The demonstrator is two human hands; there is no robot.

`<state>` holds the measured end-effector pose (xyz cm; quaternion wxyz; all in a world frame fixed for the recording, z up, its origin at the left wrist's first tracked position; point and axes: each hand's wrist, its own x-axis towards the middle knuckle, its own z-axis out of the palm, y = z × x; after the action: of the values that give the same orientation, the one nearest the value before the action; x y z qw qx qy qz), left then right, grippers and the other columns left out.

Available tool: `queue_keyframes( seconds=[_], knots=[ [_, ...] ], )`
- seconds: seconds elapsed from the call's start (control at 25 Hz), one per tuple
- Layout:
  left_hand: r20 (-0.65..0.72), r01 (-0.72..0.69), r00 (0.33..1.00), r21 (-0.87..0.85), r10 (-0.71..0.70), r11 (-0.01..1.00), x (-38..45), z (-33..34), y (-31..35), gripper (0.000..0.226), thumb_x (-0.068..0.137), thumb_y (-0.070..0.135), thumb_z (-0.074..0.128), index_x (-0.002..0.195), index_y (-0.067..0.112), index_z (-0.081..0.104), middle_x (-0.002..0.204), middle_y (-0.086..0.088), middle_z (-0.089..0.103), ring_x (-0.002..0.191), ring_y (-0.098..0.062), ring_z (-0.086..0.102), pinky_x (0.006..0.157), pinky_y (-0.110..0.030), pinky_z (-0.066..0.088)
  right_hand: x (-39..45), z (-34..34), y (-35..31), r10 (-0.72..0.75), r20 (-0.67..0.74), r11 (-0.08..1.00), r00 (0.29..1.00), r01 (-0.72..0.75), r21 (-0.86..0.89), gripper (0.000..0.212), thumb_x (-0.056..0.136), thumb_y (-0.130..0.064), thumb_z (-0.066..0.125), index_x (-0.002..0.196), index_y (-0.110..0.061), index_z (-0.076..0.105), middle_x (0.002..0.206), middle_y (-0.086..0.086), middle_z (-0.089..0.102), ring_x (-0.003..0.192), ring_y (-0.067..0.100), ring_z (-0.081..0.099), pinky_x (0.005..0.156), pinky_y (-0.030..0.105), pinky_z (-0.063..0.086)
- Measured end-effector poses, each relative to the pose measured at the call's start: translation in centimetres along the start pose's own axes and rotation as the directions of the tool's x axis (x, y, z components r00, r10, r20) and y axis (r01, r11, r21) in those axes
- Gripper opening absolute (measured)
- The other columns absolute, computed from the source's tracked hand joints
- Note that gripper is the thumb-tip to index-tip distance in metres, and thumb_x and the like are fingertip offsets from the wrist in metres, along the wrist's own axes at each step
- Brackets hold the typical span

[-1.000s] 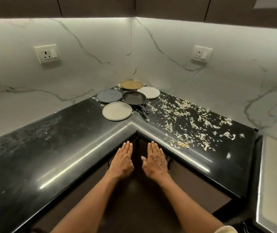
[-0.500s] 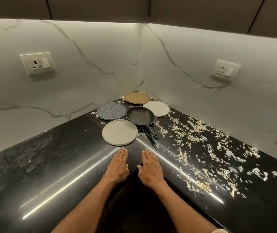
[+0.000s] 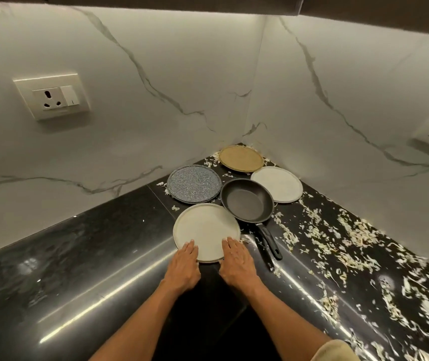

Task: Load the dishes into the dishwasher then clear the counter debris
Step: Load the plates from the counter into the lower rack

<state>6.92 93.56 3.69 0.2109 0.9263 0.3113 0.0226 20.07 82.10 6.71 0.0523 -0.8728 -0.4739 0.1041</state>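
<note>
Writing: none readable on any dish or on the sockets
Left socket (image 3: 51, 95): on the marble wall above the counter's left run
Counter (image 3: 83, 259): black, L-shaped; left run bare and glossy
Left hand (image 3: 183, 265): fingers straight and together, tips resting on the near rim of the cream plate (image 3: 205, 229)
Right hand (image 3: 236, 263): fingers flat, likewise on that near rim
Grey plate (image 3: 193, 183): behind the cream plate
Tan plate (image 3: 241, 158): in the far corner
Pan (image 3: 247, 200): centre; handle pointing toward the front edge
White plate (image 3: 277, 184): by the right wall
Debris (image 3: 338, 235): pale shreds across the right run
</note>
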Motion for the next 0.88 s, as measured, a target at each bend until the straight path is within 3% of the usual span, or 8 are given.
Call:
queue_keyframes(
  seconds=[0.08, 0.16, 0.28, 0.36, 0.44, 0.64, 0.8, 0.88],
  knots=[
    [-0.050, -0.006, 0.999, -0.041, 0.004, 0.999, 0.1, 0.8, -0.8, 0.063, 0.100, 0.016, 0.042, 0.158, 0.009, 0.017, 0.167, -0.005, 0.006, 0.154, -0.018, 0.005, 0.123, -0.029, 0.003, 0.6, 0.9, 0.1, -0.037, -0.037, 0.999, 0.999, 0.037, 0.004, 0.040, 0.088, -0.017, 0.055, 0.127, -0.008, 0.053, 0.135, 0.010, 0.049, 0.129, 0.029, 0.044, 0.113, 0.036, 0.034],
    [-0.095, -0.006, 0.995, -0.068, 0.000, 0.998, 0.0, 1.9, -1.3, 0.061, 0.100, 0.013, 0.046, 0.157, 0.011, 0.024, 0.166, -0.002, 0.012, 0.153, -0.016, 0.010, 0.123, -0.027, 0.006, 0.7, 1.6, 0.6, -0.080, -0.113, 0.996, 0.990, 0.084, 0.023, 0.021, 0.079, -0.010, 0.058, 0.099, -0.012, 0.060, 0.111, 0.006, 0.056, 0.106, 0.026, 0.053, 0.092, 0.035, 0.049],
    [-0.161, 0.001, 0.987, -0.038, -0.007, 0.999, -0.8, 2.7, -1.8, 0.054, 0.090, 0.003, 0.061, 0.143, 0.008, 0.051, 0.156, -0.007, 0.040, 0.144, -0.022, 0.038, 0.119, -0.034, 0.031, 0.6, 2.6, 2.0, -0.257, -0.204, 0.964, 0.945, 0.264, 0.011, 0.009, 0.067, -0.008, 0.060, 0.074, -0.014, 0.057, 0.085, 0.002, 0.053, 0.078, 0.022, 0.052, 0.065, 0.033, 0.052],
    [-0.219, -0.060, 0.974, -0.019, 0.054, 0.998, -1.4, 2.9, -2.1, 0.052, 0.071, -0.006, 0.078, 0.121, 0.005, 0.068, 0.134, -0.012, 0.062, 0.123, -0.028, 0.061, 0.098, -0.041, 0.054, 0.5, 2.8, 2.8, -0.380, -0.186, 0.925, 0.906, 0.377, -0.051, 0.010, 0.064, -0.009, 0.063, 0.070, -0.015, 0.056, 0.080, 0.001, 0.052, 0.074, 0.020, 0.049, 0.063, 0.032, 0.050],
    [-0.271, -0.105, 0.957, 0.016, 0.106, 0.994, -1.9, 2.9, -1.9, 0.051, 0.055, -0.010, 0.085, 0.103, 0.003, 0.073, 0.115, -0.013, 0.071, 0.105, -0.030, 0.070, 0.081, -0.039, 0.061, 0.5, 2.7, 3.4, -0.458, -0.168, 0.889, 0.873, 0.451, -0.080, 0.011, 0.062, -0.010, 0.064, 0.069, -0.015, 0.056, 0.078, 0.002, 0.052, 0.073, 0.021, 0.049, 0.062, 0.031, 0.047],
    [-0.323, -0.132, 0.936, 0.044, 0.139, 0.990, -2.8, 2.6, -0.2, 0.044, 0.050, -0.008, 0.078, 0.089, 0.008, 0.065, 0.097, -0.009, 0.071, 0.086, -0.026, 0.069, 0.063, -0.031, 0.059, 0.1, 2.3, 4.4, -0.563, -0.202, 0.825, 0.802, 0.561, -0.070, 0.012, 0.059, -0.010, 0.058, 0.071, -0.013, 0.058, 0.077, 0.005, 0.054, 0.072, 0.023, 0.048, 0.062, 0.032, 0.044],
    [-0.345, -0.062, 0.935, 0.057, 0.078, 0.996, -3.6, 0.9, 1.6, 0.028, 0.054, -0.005, 0.073, 0.075, 0.012, 0.063, 0.083, 0.001, 0.064, 0.072, -0.021, 0.063, 0.049, -0.032, 0.053, 0.0, 0.5, 4.5, -0.573, -0.332, 0.790, 0.749, 0.613, 0.019, 0.019, 0.060, -0.006, 0.053, 0.077, -0.010, 0.061, 0.081, 0.007, 0.056, 0.072, 0.024, 0.049, 0.064, 0.034, 0.044],
    [-0.382, -0.080, 0.917, 0.105, 0.115, 0.991, -4.4, 0.1, 2.0, 0.024, 0.058, -0.003, 0.072, 0.073, 0.013, 0.063, 0.079, 0.002, 0.061, 0.068, -0.019, 0.059, 0.047, -0.033, 0.050, -0.5, -0.5, 4.5, -0.570, -0.403, 0.765, 0.715, 0.642, 0.057, 0.024, 0.059, -0.004, 0.052, 0.079, -0.008, 0.063, 0.082, 0.008, 0.055, 0.071, 0.025, 0.049, 0.065, 0.033, 0.043]
  ],
)
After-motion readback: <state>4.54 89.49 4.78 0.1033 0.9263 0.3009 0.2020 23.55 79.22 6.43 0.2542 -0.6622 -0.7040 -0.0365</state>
